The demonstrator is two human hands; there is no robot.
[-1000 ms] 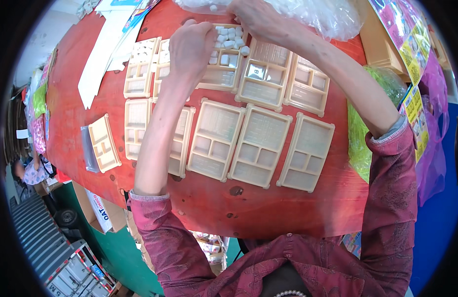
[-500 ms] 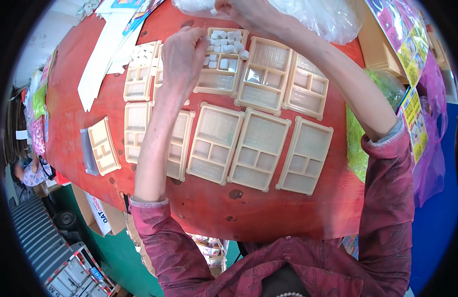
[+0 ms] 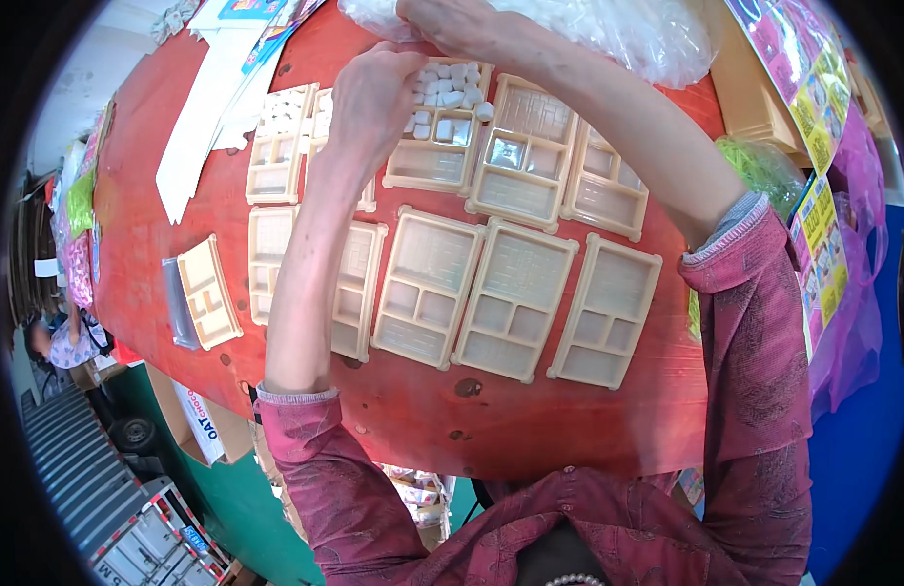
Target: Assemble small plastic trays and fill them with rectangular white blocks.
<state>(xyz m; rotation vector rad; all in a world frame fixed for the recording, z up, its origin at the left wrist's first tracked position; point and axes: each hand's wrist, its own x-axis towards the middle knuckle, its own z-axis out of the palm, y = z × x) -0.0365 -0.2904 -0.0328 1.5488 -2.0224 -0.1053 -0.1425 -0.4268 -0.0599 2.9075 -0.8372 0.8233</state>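
Two uneven rows of cream compartment trays lie on the table. One far-row tray (image 3: 428,166) has small white marshmallow-like pieces (image 3: 454,86) heaped in its large section, with a few in the smaller ones. Over that tray's left edge is my left hand (image 3: 374,98), fingers curled closed with their tips mostly hidden. Beyond it, beside a clear plastic bag (image 3: 628,39), my right hand (image 3: 450,26) is bent downward and closed. What either hand holds cannot be made out. White pieces also fill the top of the far-left tray (image 3: 281,146).
Near-row trays (image 3: 515,293) stand side by side on the red table (image 3: 530,420). A smaller cream tray (image 3: 208,293) lies at the left. White paper sheets (image 3: 203,127) are at the far left; a cardboard box (image 3: 760,98) and purple mesh bag (image 3: 852,322) are at the right.
My right hand has moved left and slightly nearer, coming close to my left hand. The right forearm has swung left. My left hand has shifted slightly right.
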